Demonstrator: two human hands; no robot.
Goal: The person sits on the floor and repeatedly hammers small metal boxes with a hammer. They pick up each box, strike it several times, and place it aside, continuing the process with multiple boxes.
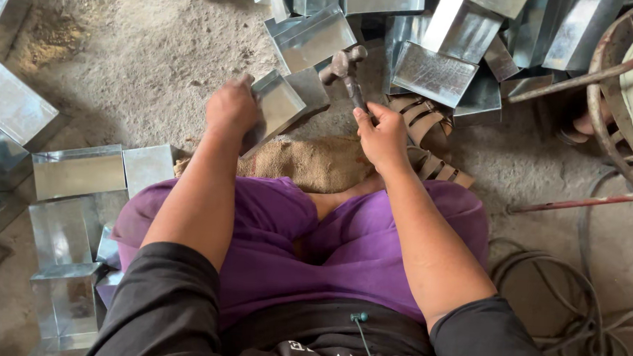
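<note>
L hand [231, 109] clamps folded sheet-metal piece [280, 105] on burlap sack [317, 164] – steady for blows | R hand [384, 137] grips hammer [349, 73], head raised | finished pcs piled far + left

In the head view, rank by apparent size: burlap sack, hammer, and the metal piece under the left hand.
Largest to smallest:
1. burlap sack
2. metal piece under the left hand
3. hammer in the right hand, partly hidden, so unsure against the metal piece.

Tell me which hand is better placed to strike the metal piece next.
Probably the right hand: it grips the hammer, raised just above the metal piece. The left hand is busy holding that piece.
</note>
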